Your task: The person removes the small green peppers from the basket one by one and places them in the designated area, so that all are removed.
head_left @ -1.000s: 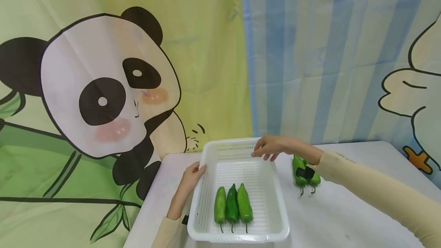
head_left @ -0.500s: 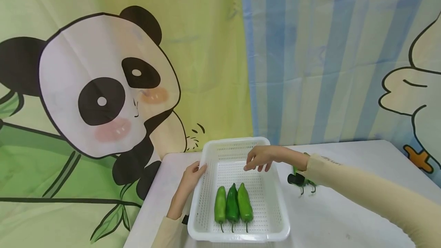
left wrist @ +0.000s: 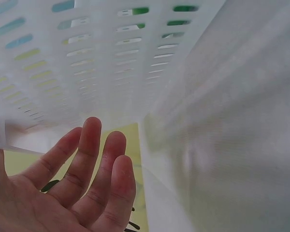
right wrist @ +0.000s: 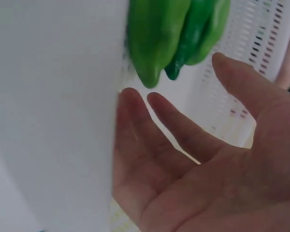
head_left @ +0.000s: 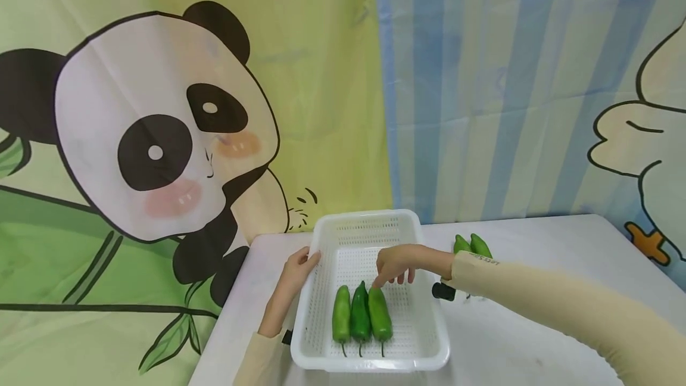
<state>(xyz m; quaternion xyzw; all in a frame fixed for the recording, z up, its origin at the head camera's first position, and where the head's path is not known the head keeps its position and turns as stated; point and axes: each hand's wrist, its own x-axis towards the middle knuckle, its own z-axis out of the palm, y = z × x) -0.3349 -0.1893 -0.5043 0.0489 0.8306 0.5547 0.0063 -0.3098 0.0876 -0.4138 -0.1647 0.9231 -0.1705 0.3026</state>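
Fingers (right wrist: 181, 128) of the right hand (head_left: 395, 264) are spread loosely, thumb apart, grasping nothing; they reach down inside the white basket (head_left: 370, 364), right at the far tip of a green pepper (head_left: 380, 314), whether touching I cannot tell. That pepper and two others (head_left: 351, 317) lie side by side in the basket's near half, stems toward its near wall. Along the basket's left wall the left hand (head_left: 295, 270) extends nearly straight fingers outside, thumb at the rim. Right of the basket, two more peppers (head_left: 480, 246) rest on the white table (head_left: 498, 350), partly hidden by the right sleeve (head_left: 530, 290). Behind the basket hangs a panda-printed cloth (head_left: 332, 106).
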